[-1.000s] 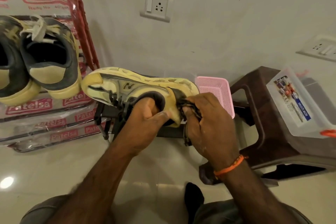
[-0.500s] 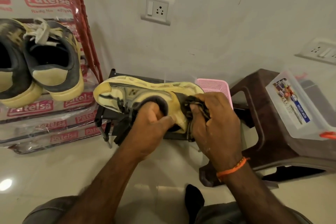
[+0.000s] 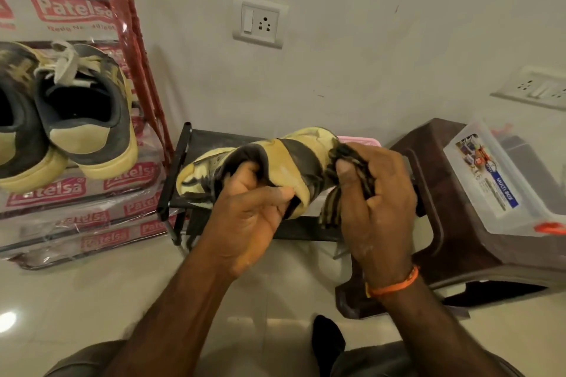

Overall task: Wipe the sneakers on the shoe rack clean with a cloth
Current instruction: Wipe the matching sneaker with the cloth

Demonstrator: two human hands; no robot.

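While the left hand (image 3: 245, 208) grips the yellow sneaker (image 3: 275, 168) by its collar, fingers tucked inside the opening, the right hand (image 3: 372, 193) pinches a bunched striped cloth (image 3: 343, 190) against the shoe's heel. Both hands hold the sneaker just above the low black shoe rack (image 3: 190, 168), between them.

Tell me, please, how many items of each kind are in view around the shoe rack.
Sneakers: 3, one held, two on the stacked packages
Cloth: 1
Shoe rack: 1
Wall sockets: 2
Stool: 1
Clear plastic box: 1
Pink basket: 1
Total: 10
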